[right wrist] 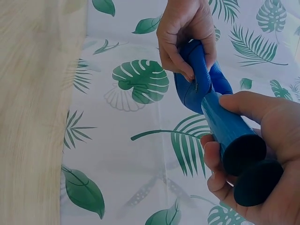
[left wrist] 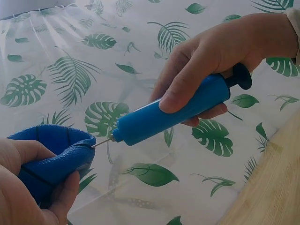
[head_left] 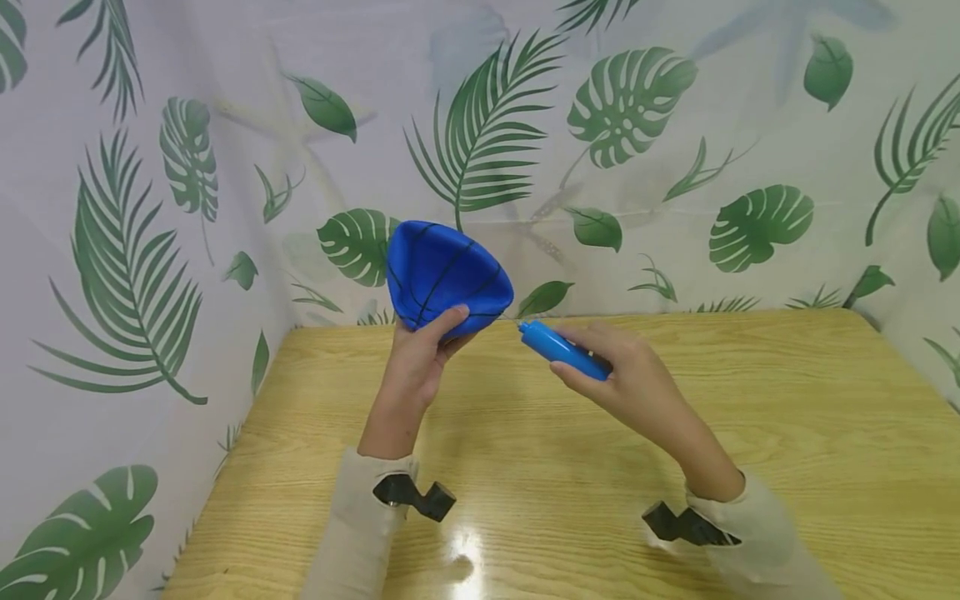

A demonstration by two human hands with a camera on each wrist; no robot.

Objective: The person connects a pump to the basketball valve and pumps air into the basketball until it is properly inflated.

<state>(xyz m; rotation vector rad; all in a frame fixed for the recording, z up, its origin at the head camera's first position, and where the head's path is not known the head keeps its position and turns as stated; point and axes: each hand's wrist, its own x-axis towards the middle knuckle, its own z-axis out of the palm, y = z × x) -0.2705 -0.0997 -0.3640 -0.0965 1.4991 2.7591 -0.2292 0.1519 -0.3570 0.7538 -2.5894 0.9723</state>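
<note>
A deflated blue ball (head_left: 450, 279) with black seam lines, caved in like a bowl, is raised above the table. My left hand (head_left: 423, 358) grips its lower edge, the thumb over the rim. In my right hand (head_left: 630, 367) is a small blue hand pump (left wrist: 171, 110) with a black handle (left wrist: 242, 76), thumb on one side and fingers round the other. A thin metal needle (left wrist: 103, 142) juts from the pump's tip, its end right at the ball's surface in the left wrist view. The right wrist view shows the left hand pinching the ball (right wrist: 194, 89) just beyond the pump.
Below the hands lies a light wood-grain table (head_left: 555, 475). A white curtain with green leaf prints (head_left: 510, 167) stands behind the table and along its left side. Small black mounts (head_left: 416, 496) are strapped to both sleeved wrists.
</note>
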